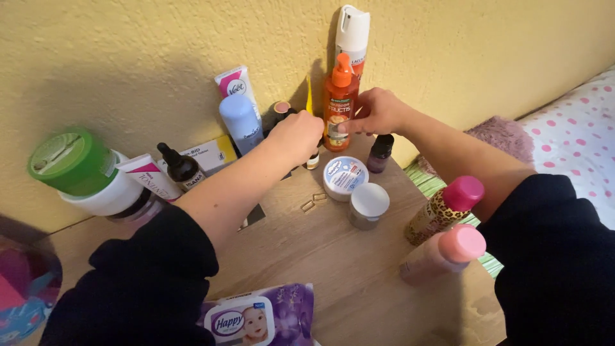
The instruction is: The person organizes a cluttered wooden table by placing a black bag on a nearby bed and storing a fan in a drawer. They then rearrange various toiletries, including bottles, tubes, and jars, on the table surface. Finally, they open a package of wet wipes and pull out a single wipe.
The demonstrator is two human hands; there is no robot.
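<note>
The orange pump bottle (pixel 339 106) stood upright at the back of the wooden tabletop (pixel 333 256), close to the yellow wall (pixel 128 51) and just in front of a tall white spray can (pixel 352 32). The right hand (pixel 378 112) reached in from the right, its fingers curled and its fingertips touching the bottle's side near the label; it was a light pinch rather than a full wrap. The left hand (pixel 296 136) was curled loosely just left of the bottle, knuckles up, over a small vial (pixel 312 160) that showed only partly beneath it; whether the fingers actually gripped anything could not be told. A small dark purple bottle (pixel 380 153) stood below the right hand, and a round white-and-blue cream tin (pixel 344 177) and a grey-lidded jar (pixel 368 205) sat nearer the person. Farther left were a pale blue roll-on (pixel 241 122), a dark dropper bottle (pixel 180 166) and a green-lidded tub (pixel 73 160); two pink-capped bottles (pixel 448 224) leaned at the right.
</note>
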